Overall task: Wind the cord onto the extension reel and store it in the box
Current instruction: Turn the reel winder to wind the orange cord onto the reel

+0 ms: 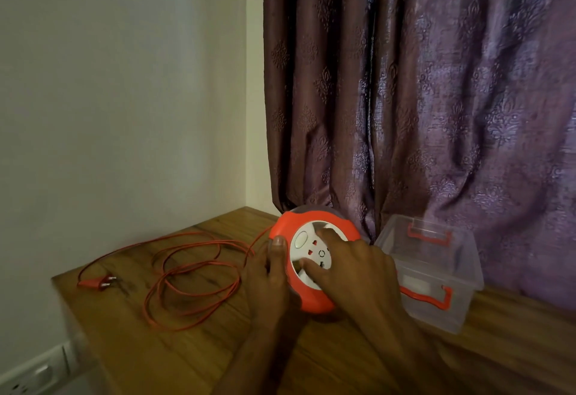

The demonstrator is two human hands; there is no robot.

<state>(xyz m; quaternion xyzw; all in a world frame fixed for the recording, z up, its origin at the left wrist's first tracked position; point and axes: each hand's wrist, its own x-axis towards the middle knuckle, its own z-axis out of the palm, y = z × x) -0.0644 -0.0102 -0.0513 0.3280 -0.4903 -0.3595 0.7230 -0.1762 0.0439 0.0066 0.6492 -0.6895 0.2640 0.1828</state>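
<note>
A round orange extension reel (314, 223) with a white socket face stands tilted on the wooden table (174, 360). My left hand (271, 279) grips its left rim, thumb on the orange edge. My right hand (355, 266) lies across the white face, fingers pressed into its recesses. The orange cord (190, 273) runs from the reel's left side and lies in loose loops on the table. Its two-pin plug (101, 282) rests near the table's left edge. A clear plastic box (436, 273) with orange latches stands open to the right of the reel.
A purple patterned curtain (420, 98) hangs behind the reel and box, touching the table's back. A white wall (124, 98) fills the left. A white wall socket (34, 376) shows at the lower left, below the table edge.
</note>
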